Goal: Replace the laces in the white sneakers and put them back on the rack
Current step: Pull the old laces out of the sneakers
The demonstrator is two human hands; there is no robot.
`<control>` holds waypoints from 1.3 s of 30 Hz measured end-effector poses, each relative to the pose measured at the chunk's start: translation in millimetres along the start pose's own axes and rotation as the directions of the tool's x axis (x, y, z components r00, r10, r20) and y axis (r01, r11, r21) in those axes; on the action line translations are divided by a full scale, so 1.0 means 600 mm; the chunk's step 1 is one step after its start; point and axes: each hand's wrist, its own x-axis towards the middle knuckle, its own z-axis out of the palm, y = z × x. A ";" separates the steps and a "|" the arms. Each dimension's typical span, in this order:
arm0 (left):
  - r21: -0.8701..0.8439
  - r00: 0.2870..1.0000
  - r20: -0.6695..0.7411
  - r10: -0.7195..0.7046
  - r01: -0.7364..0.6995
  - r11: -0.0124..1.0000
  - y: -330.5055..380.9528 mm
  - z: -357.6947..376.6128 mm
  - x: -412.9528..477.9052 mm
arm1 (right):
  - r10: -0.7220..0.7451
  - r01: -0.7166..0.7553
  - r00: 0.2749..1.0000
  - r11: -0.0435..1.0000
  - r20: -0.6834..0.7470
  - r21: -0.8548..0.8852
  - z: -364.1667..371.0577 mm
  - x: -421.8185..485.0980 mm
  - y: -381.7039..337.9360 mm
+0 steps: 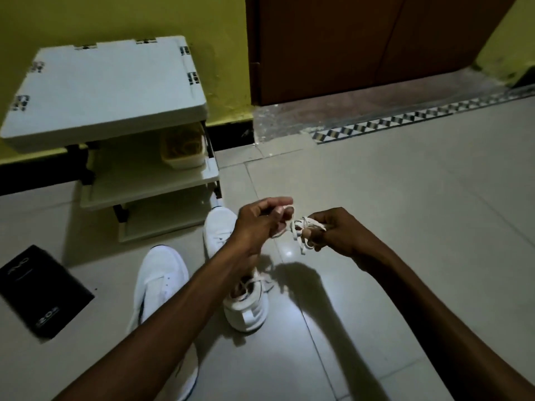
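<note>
1. Status: your left hand [260, 224] and right hand [338, 233] hold a bundled lace [304, 230] between them, in the air above the floor [405, 212]. The left fingers are curled and pinch one strand. The right fingers are curled round the coil, with loops hanging below them.

2. Tangle risk: the loops cross one another. Pulling the pinched strand hard while the right hand clamps the coil would likely tighten a knot rather than free the length.

3. Drop risk: if the right hand loosens, the coil falls to the floor and may spill into a snarl.

4. Mix-up risk: the middle sneaker [246, 305], partly hidden under your left forearm, has a slack lace [254, 280] at its collar. I cannot tell whether that one is old or new, so keep the two strands apart.

5. Disturbance risk: your left forearm passes close over the middle sneaker. A wide pull could tip it or drag its slack lace.

6. Visibility: lighting is dim. On the far-left sneaker [159, 285] a skipped eyelet or twisted strand could go unnoticed.

7. Completion: both sneakers are on the floor, near the rack [101, 96]. One shelf carries a tub [182, 157], so pick a free shelf when you return them.
</note>
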 end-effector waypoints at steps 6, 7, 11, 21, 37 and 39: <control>-0.169 0.965 -0.052 -0.257 0.246 0.954 -0.063 0.082 0.011 | 0.095 -0.062 0.985 0.974 -0.143 0.220 -0.016 -0.008 0.055; -0.212 0.953 -0.052 -0.300 0.283 0.935 -0.070 0.088 0.014 | 0.111 -0.067 0.976 0.972 -0.189 0.223 -0.014 -0.011 0.062; -0.240 0.917 -0.101 -0.386 0.354 0.904 -0.095 0.113 0.027 | 0.099 -0.096 0.921 0.995 -0.377 0.026 -0.006 -0.018 0.089; 0.168 0.973 -0.108 -0.205 0.221 0.961 -0.108 0.120 0.031 | 0.132 -0.207 0.916 0.964 -0.378 -0.165 -0.012 -0.002 0.140; 0.873 0.920 0.124 0.371 -0.279 0.401 -0.112 -0.013 -0.007 | -0.128 -0.016 0.960 0.863 -0.249 -0.505 -0.018 -0.033 0.108; 0.877 0.889 0.076 0.452 -0.275 0.394 -0.108 -0.039 -0.027 | -0.127 0.052 0.978 0.919 -0.167 -0.390 0.010 -0.035 0.078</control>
